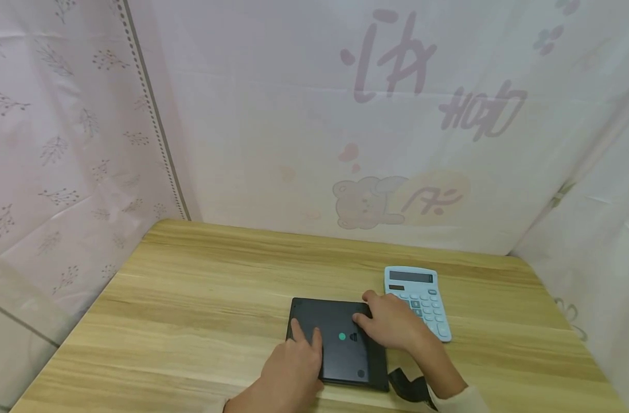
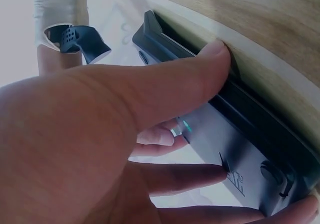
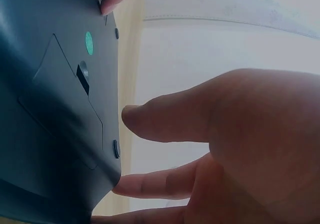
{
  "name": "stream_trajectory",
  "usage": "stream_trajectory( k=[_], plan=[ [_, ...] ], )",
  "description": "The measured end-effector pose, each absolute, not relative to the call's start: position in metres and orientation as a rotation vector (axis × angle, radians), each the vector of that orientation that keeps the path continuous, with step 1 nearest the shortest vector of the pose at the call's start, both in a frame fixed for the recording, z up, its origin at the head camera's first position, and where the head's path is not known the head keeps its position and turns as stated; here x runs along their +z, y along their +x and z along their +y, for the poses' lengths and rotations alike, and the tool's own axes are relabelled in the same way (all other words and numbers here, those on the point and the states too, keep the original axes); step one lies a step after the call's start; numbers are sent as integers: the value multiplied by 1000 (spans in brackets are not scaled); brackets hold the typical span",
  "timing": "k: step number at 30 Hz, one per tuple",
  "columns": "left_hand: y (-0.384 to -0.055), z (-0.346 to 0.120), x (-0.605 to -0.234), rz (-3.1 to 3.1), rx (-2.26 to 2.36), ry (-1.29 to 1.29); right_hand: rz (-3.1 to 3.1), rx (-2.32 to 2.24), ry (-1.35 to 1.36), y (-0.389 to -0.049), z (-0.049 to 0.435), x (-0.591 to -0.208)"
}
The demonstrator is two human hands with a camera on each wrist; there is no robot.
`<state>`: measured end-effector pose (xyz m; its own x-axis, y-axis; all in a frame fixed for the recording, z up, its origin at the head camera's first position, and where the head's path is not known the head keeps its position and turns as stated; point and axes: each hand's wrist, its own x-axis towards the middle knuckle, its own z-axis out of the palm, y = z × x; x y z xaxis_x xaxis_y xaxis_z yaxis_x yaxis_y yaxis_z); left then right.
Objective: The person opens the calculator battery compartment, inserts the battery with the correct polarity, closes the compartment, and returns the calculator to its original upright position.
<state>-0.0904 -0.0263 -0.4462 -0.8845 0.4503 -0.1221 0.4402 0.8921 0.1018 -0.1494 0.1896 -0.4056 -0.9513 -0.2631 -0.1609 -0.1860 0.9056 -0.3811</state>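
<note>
A flat black device (image 1: 340,358) lies underside up on the wooden table, showing a round green sticker, a battery cover and small feet; its front is hidden. My left hand (image 1: 293,367) holds its near left part, with the thumb along an edge and fingers spread over the back, as the left wrist view shows. At the far right corner, my right hand (image 1: 394,321) touches the device's edge with extended fingers. The thumb of that hand (image 3: 165,114) looks apart from the casing in the right wrist view. A light blue calculator (image 1: 411,277) lies face up just beyond the right hand.
The wooden table (image 1: 190,287) reaches back to a printed white curtain (image 1: 273,143), with more curtain at both sides. Around the right wrist is a black strap (image 1: 409,387), close to the device's near right corner.
</note>
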Motion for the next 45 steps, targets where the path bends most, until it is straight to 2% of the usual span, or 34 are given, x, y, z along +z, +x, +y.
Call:
stream_trajectory(
  k=[6, 20, 45],
  plan=[
    [-92, -25, -452, 2892, 105, 690, 2838, -577, -335, -150, 191, -402],
    [-91, -32, -428, 2800, 203, 698, 2813, -658, -365, -150, 205, -395],
    [-86, -57, -391, 2916, 537, 991, 2579, -1253, -418, -154, 259, -367]
  ],
)
